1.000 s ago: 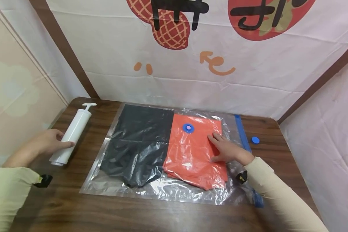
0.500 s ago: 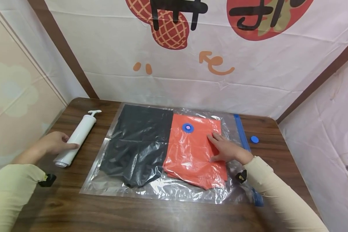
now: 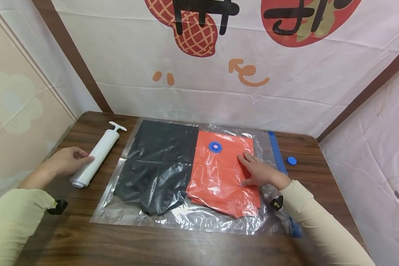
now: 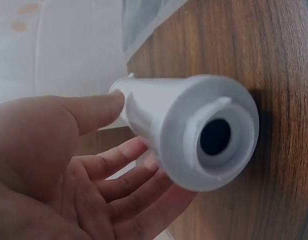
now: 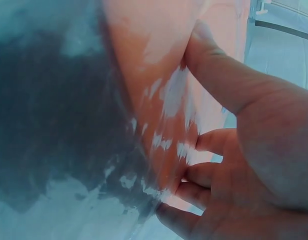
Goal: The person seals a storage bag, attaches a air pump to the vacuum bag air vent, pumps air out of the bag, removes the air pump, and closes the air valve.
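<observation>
My left hand [image 3: 64, 162] holds a white hand pump [image 3: 100, 153] by the lower half of its barrel, thumb on one side and fingers round the other. The pump's T-shaped handle points to the back of the table; its round open end [image 4: 215, 137] faces the left wrist camera. My right hand [image 3: 260, 172] rests with spread fingers on a clear plastic vacuum bag [image 3: 108, 214], over the right side of the folded orange cloth [image 3: 219, 171] inside. A folded black cloth [image 3: 159, 159] fills the bag's left half. Above the orange cloth sits a blue round valve [image 3: 215, 147].
A blue cap [image 3: 292, 160] lies on the brown wooden table [image 3: 173, 247], right of the bag's blue zip strip [image 3: 277, 153]. Printed fabric walls [image 3: 199, 99] stand behind the table and on both sides.
My left hand has moved the pump to the right, closer to the bag, and its handle end now leans further right. My right hand has stayed in place on the bag.
</observation>
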The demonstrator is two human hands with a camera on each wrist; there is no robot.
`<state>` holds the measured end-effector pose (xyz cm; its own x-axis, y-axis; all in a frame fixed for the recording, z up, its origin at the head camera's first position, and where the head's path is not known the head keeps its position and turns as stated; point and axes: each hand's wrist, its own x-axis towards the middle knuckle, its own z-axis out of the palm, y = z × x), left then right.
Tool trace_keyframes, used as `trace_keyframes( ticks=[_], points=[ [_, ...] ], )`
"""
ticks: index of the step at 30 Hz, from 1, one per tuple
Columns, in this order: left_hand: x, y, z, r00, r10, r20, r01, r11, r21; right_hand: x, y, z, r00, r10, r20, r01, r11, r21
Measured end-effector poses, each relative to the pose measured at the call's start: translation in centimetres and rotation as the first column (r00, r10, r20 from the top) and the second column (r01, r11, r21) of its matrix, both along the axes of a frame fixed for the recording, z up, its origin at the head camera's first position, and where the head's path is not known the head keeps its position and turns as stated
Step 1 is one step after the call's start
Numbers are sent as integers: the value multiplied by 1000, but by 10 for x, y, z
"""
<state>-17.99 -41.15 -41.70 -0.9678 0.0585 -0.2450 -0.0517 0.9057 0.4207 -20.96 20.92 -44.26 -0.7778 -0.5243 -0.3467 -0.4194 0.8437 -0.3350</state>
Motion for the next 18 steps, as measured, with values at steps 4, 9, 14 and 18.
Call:
trace_keyframes(
  ticks=[4,9,14,18],
  points=[
    [1,4,2,1000,0,22,-1,1000,25,0,1,0,1000,9,-11,-9,1000,-2],
    [0,4,3,999,2,44,-2,1000,11,0,2,-2,1000,16,-15,-16,1000,-12],
    [1,3,1,999,-3,34,3,1000,6,-1,2,-3,1000,14,-7,-14,1000,-10],
    [1,3,3,1000,-11,21,11,1000,1,-1,3,-2,1000,11,-6,-11,1000,-12]
  ],
)
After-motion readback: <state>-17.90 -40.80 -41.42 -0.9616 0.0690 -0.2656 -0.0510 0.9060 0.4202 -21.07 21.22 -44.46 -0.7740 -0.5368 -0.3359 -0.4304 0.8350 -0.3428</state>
